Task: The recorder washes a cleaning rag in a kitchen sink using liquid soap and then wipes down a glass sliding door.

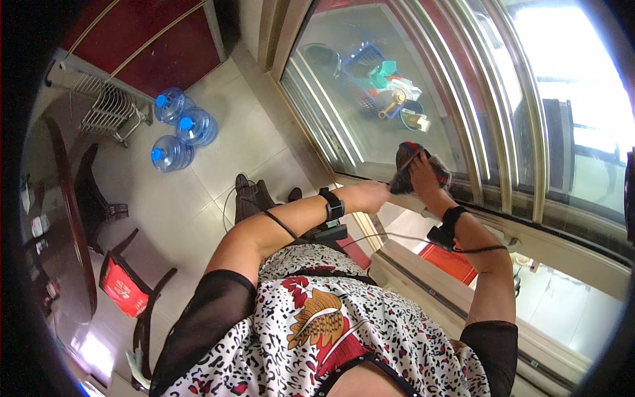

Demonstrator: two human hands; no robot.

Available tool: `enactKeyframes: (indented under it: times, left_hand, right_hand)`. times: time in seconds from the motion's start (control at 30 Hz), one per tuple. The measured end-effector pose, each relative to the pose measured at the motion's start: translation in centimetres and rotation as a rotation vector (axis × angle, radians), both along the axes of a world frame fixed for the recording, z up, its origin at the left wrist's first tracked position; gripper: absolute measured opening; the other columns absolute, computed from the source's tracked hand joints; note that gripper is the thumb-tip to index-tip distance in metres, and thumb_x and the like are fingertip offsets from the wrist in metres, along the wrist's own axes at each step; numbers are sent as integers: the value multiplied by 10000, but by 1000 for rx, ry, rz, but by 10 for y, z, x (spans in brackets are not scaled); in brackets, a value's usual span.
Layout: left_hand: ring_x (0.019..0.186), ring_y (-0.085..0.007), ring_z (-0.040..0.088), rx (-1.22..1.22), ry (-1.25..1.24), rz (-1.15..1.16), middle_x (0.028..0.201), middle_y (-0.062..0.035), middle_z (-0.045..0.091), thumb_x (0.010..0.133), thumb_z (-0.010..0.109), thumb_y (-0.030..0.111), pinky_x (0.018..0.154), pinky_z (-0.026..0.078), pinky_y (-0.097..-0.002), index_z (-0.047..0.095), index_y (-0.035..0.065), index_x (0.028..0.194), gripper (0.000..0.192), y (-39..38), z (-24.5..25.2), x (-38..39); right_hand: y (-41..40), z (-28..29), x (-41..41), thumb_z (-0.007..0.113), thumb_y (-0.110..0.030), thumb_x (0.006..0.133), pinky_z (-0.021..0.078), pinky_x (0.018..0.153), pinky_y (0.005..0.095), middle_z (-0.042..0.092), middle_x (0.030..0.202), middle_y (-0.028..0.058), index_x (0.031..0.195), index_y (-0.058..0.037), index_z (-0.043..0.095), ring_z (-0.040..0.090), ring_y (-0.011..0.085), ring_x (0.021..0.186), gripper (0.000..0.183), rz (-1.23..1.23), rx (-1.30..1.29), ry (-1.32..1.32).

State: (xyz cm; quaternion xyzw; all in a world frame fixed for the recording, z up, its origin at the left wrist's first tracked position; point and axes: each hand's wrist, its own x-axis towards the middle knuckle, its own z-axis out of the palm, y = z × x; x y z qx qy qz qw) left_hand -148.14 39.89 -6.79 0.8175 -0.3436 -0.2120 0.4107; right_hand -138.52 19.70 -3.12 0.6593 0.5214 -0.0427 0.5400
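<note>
A crumpled dark cloth (404, 159) with red and grey patches lies bunched at the bottom rail of a glass door panel (367, 144). My right hand (427, 176) grips it from above, fingers spread over the folds. At the cloth's lower left corner is my left hand (372, 196), curled with its fingertips hidden; it appears to hold that corner. Below both hands runs the pale door frame (501, 231). Each wrist wears a black strapped device, with a thin cable running from it.
Several large blue-capped water bottles (197, 126) stand on the tiled floor beside a metal rack (106, 106). A blue basket (364, 62) with mixed items sits behind the glass. Left are a dark table edge (74, 213) and a chair with a red bag (124, 288).
</note>
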Motion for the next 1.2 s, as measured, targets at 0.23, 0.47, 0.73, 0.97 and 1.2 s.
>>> enactKeyframes:
  times: [0.23,0.47,0.73,0.97,1.2]
  left_hand:
    - [843,-376,591,41,52,215,880,-207,602,791,528,162,750,475,-460,598,-8,886,207,19,-13,-5]
    - [874,-375,598,191,187,302,907,-221,617,768,580,211,762,472,-455,608,-21,912,274,89,-17,-21]
    - [895,-370,593,78,311,449,919,-214,619,812,524,206,784,462,-448,612,-17,911,259,130,-34,-34]
    - [881,-376,590,-20,275,471,880,-228,611,811,561,206,780,463,-452,590,-33,923,265,149,-75,-33]
    - [1136,-379,458,-259,417,772,1216,-250,461,866,545,274,938,397,-431,379,-8,1264,516,129,-108,7]
  right_hand:
    - [137,18,53,459,-201,824,123,1063,543,487,1232,105,1152,-17,564,383,265,1198,390,-123,115,-52]
    - [174,25,81,495,-260,822,98,1070,557,429,1306,113,1282,-62,433,312,292,1273,505,42,198,-187]
    - [108,8,58,556,-402,802,51,1072,578,434,1312,69,1308,-146,437,308,289,1280,579,71,-405,10]
    - [287,69,142,583,-514,747,88,1064,578,437,1300,89,1288,-115,448,289,298,1280,686,-37,5,-172]
    - [393,1,220,685,-533,637,101,1046,587,433,1283,108,1269,-103,462,306,316,1253,796,34,27,-133]
